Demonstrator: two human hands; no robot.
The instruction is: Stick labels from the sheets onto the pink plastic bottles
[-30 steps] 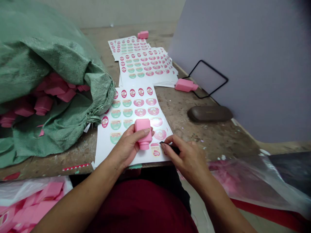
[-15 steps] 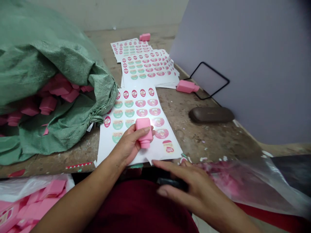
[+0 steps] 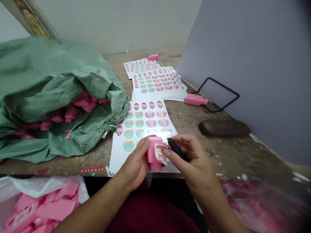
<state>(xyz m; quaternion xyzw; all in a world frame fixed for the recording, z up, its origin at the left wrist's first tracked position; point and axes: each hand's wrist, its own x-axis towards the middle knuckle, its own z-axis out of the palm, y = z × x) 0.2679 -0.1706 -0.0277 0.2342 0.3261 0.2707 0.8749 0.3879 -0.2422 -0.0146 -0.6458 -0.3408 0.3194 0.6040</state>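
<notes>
My left hand [image 3: 136, 163] grips a pink plastic bottle [image 3: 152, 152] with its neck toward me, above a sheet of stickers [image 3: 121, 161]. My right hand [image 3: 191, 155] is closed round a black pen-shaped tool [image 3: 178, 149], its tip pointing left; I cannot tell its exact kind. Under my right thumb, a cream and red sticker [image 3: 159, 153] lies against the bottle's side, its lower right edge standing away. Rows of green, pink and red stickers show on the sheet, partly covered by my hands and the bottle.
Left of the sheet, a green woven sack [image 3: 97, 81] gapes with pink bottles inside. A plastic bag [image 3: 81, 187] of pink bottles sits lower left. Further back are stacked sticker sheets [image 3: 157, 94]. To the right lie another pink bottle [image 3: 194, 99], a black wire frame [image 3: 224, 106] and a brown case [image 3: 223, 128].
My right hand has come up to the bottle with the black tool and a sticker, which now touches the bottle's side. The lower right sticker is gone from view on the sheet. The view has shifted.
</notes>
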